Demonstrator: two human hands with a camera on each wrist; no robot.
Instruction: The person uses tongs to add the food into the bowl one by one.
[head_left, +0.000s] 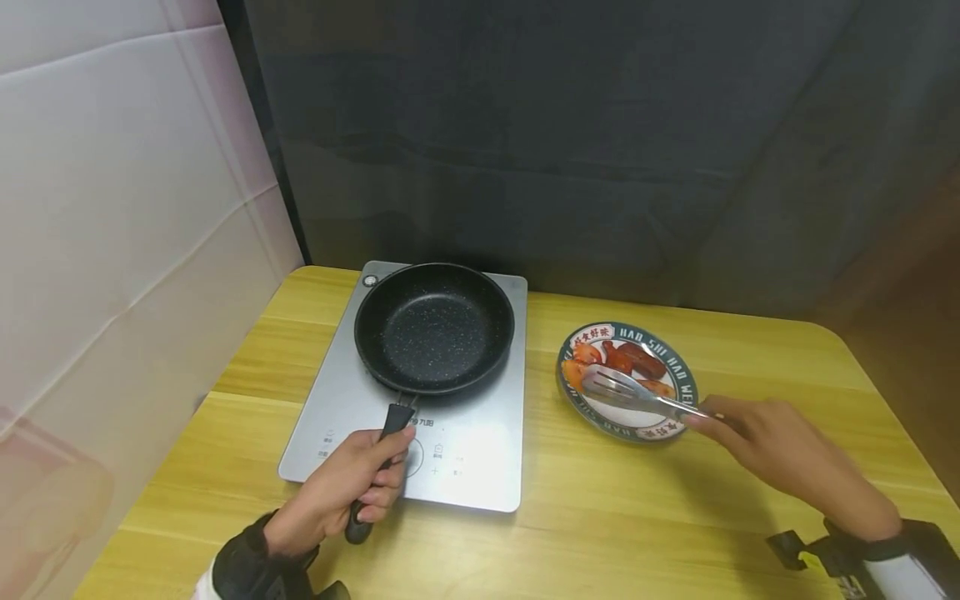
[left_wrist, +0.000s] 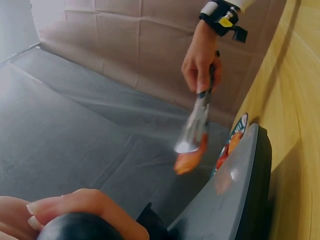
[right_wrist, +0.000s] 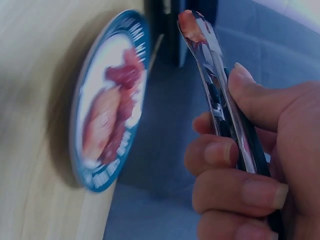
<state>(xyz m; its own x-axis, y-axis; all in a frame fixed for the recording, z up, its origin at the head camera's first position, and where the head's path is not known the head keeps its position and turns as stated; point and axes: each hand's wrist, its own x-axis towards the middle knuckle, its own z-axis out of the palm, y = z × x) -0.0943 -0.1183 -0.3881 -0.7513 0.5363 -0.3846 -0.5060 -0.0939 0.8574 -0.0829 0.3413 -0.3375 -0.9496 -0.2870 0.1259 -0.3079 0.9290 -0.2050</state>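
Observation:
By its black handle (head_left: pixel 358 523), my left hand (head_left: pixel 348 483) grips a dark speckled frying pan (head_left: pixel 438 337), which sits on a silver induction cooktop (head_left: pixel 480 467). My right hand (head_left: pixel 787 450) holds metal food tongs (head_left: pixel 618 392) above a green-rimmed plate (head_left: pixel 633 429). Between the tong tips is a reddish-orange piece of food (left_wrist: pixel 190 162), perhaps meat, lifted off the plate; its exact kind is unclear. More reddish-brown and orange pieces (head_left: pixel 641 360) lie on the plate. In the right wrist view the fingers (right_wrist: pixel 240 192) curl round the tongs, with the thumb against the other side.
The cooktop and plate stand on a yellow wood-grain table (head_left: pixel 600 533), the plate to the right of the cooktop. A dark curtain (head_left: pixel 600 150) hangs along the back edge. Pale sheeting (head_left: pixel 127 208) borders the left side, and a brown surface (head_left: pixel 907 333) the right.

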